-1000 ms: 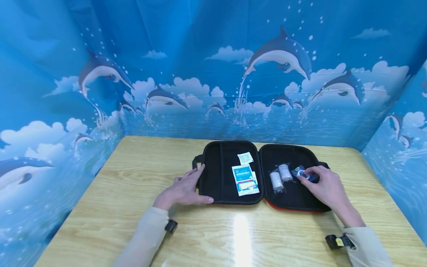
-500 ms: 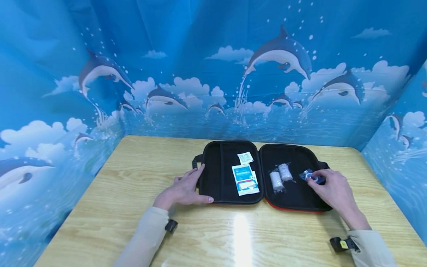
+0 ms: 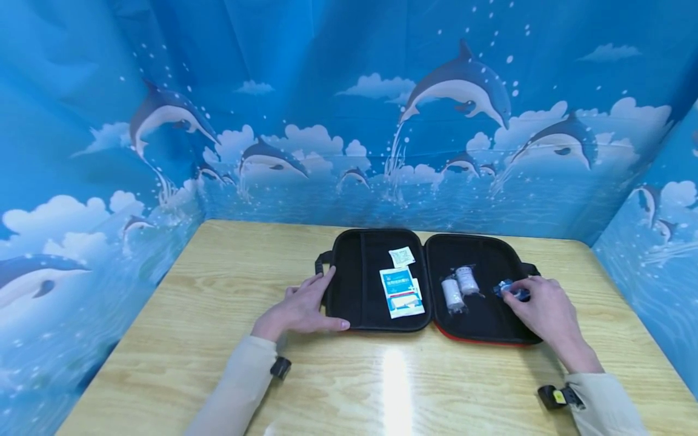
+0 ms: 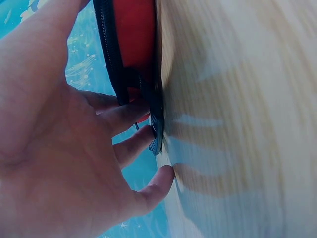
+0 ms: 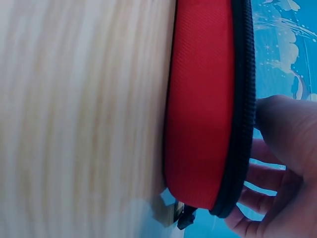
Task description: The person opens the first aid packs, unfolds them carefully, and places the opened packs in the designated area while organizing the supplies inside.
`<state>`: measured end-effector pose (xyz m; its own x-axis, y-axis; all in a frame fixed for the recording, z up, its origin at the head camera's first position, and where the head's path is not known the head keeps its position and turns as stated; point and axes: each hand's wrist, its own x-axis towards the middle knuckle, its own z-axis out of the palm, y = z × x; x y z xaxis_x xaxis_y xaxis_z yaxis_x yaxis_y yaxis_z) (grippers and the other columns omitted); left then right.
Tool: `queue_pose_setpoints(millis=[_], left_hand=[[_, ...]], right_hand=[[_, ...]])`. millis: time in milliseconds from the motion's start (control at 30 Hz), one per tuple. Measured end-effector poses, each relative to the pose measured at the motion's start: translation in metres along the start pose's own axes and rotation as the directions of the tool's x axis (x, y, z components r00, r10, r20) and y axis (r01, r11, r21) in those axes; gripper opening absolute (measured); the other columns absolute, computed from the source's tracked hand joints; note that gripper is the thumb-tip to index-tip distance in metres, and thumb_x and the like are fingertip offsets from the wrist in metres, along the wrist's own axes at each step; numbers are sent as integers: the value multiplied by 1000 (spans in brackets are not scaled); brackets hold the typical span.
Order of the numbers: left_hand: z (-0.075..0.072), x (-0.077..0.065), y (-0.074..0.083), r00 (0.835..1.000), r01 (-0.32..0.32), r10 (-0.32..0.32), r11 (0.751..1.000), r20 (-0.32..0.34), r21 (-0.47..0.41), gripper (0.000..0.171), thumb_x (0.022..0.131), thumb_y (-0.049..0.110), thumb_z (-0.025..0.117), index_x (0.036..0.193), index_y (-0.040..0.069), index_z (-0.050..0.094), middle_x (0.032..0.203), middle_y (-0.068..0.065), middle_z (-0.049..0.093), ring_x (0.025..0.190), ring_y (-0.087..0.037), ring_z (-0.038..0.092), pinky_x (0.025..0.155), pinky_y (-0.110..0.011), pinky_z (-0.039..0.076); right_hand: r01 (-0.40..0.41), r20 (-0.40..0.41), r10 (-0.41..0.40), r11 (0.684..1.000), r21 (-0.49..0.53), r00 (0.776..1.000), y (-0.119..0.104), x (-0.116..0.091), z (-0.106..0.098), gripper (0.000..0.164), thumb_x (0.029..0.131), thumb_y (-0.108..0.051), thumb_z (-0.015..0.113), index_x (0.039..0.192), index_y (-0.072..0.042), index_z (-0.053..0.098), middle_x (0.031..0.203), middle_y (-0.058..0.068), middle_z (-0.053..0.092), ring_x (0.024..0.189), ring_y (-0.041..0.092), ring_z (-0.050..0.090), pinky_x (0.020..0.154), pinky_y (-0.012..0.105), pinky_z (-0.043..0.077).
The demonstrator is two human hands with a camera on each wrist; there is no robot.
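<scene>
An unzipped case (image 3: pixel 376 324) with a black lining and red shell lies spread flat on the table. My left hand (image 3: pixel 305 306) rests against its left half, thumb along the front edge and fingers at the left side. In the left wrist view those fingers are spread beside the black handle strap (image 4: pixel 156 134). Over the right half, my right hand (image 3: pixel 545 309) pinches a small blue-and-white plastic-wrapped packet (image 3: pixel 503 287), partly covered by the fingers. The right wrist view shows the red side wall (image 5: pixel 200 99); the case hides the fingertips and packet there.
Two white wrapped bandage rolls (image 3: pixel 467 280) lie in the right half. The left half holds a blue-and-white packet (image 3: pixel 402 293) and a small pale sachet (image 3: pixel 402 257). The wooden table (image 3: pixel 218 284) meets a dolphin-print curtain (image 3: pixel 327 91) at the back.
My right hand has shifted a little to the right with the blue-and-white plastic-wrapped packet, away from the bandage rolls. It has hardly moved in the last half second. My left hand stays in place.
</scene>
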<state>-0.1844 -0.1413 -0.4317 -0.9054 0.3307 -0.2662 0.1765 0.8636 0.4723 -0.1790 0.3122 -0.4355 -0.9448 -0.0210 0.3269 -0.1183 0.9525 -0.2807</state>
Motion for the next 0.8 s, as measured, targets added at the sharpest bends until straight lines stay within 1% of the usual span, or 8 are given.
queue_pose_setpoints(millis=[233,433,533,633,800], left_hand=[[-1,0,0,1000,-8,8,1000,-3,-10,118,66,74,66,153,29,0,160,-1,16,148,-25,11,113,-63,12],[-2,-1,1,1000,-15,15,1000,5,13,118,67,74,65,153,28,-1,160,1,14,148,-23,11,112,-60,14],[-2,-1,1,1000,-14,14,1000,7,16,118,67,74,65,153,28,-1,160,2,14,148,-23,11,112,-60,15],[-1,-1,1,1000,-12,12,1000,5,15,118,67,75,65,153,28,-1,160,2,14,148,-23,12,112,-59,15],[-1,-1,1,1000,-17,17,1000,-1,20,119,66,76,65,153,28,0,160,2,15,148,-24,12,111,-60,16]], right_hand=[[19,16,-19,999,41,1000,-4,0,4,23,80,-21,68,87,0,73,93,21,67,82,42,58,62,52,44],[8,66,-13,997,72,998,-7,-1,6,17,80,-15,65,90,-4,74,100,21,67,90,43,60,66,54,46],[9,83,-16,996,85,996,-8,-2,6,16,80,-14,65,91,-5,74,101,21,68,91,43,61,68,55,47],[19,80,-27,995,97,996,-9,-2,7,15,80,-14,66,91,-6,74,98,20,70,86,41,63,68,52,47],[29,51,-35,993,115,998,-9,-1,8,13,80,-13,69,91,-9,73,87,14,73,73,28,64,60,39,44]])
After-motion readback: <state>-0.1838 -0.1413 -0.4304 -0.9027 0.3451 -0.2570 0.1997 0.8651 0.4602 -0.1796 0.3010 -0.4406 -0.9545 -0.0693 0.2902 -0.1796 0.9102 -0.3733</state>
